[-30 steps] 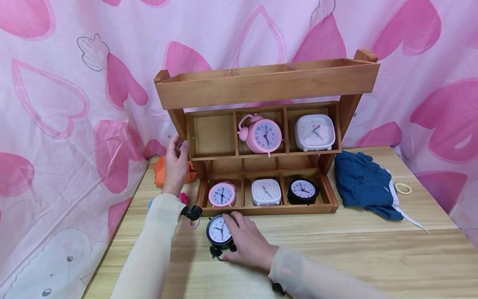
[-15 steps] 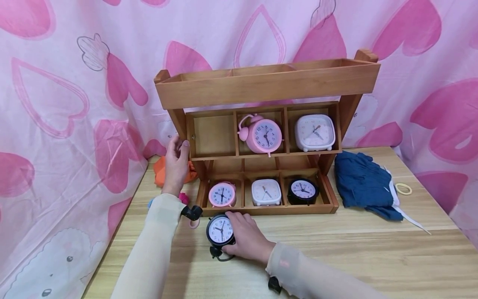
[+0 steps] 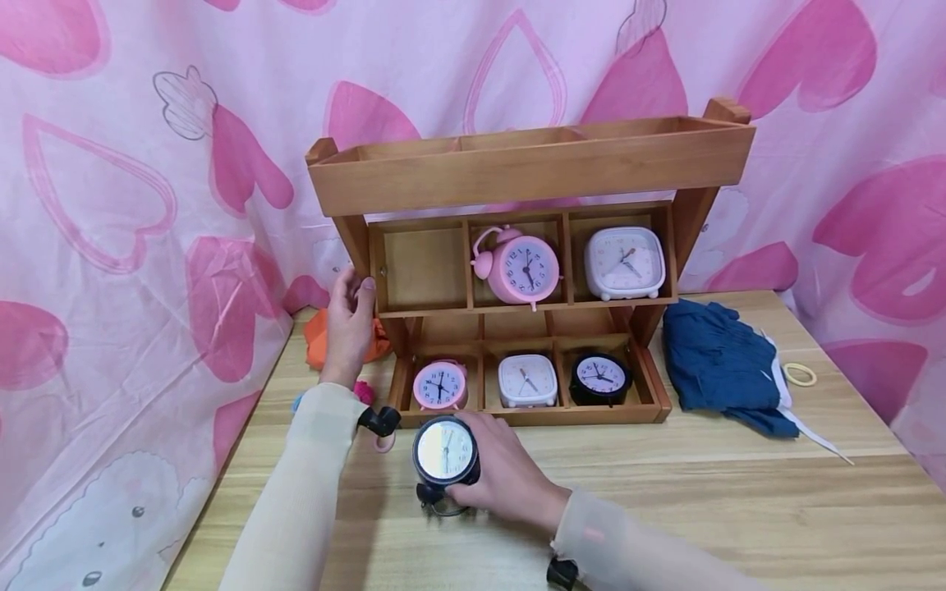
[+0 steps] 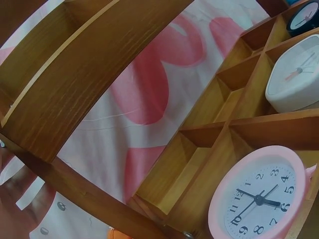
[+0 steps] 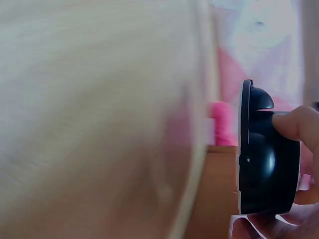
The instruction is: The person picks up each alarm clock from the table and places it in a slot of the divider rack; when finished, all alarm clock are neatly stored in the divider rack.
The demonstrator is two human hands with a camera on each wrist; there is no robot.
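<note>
My right hand (image 3: 510, 476) grips a round black twin-bell alarm clock (image 3: 446, 450) in front of the wooden shelf (image 3: 517, 417). Glare covers part of its white face, and its bells point toward me. In the right wrist view, the thumb and fingers pinch the black clock (image 5: 269, 164) from both sides. My left hand (image 3: 349, 324) is at the shelf's left upright with fingers extended. Partly cut off in the left wrist view, the left hand's fingers (image 4: 37, 206) lie beside that upright. The middle tier holds a pink twin-bell clock (image 3: 528, 269) and a white square clock (image 3: 624, 263); its left compartment is bare.
Along the bottom tier sit a pink clock (image 3: 439, 386), a white clock (image 3: 527, 380) and a black clock (image 3: 600, 377). Blue cloth (image 3: 720, 361) and a yellow ring (image 3: 799, 374) lie right of the shelf. Orange cloth (image 3: 315, 338) is behind the left hand.
The black clock has shifted slightly right and tilted, its face now catching glare. My right hand has taken a firmer grip on its side. The left hand stays where it was.
</note>
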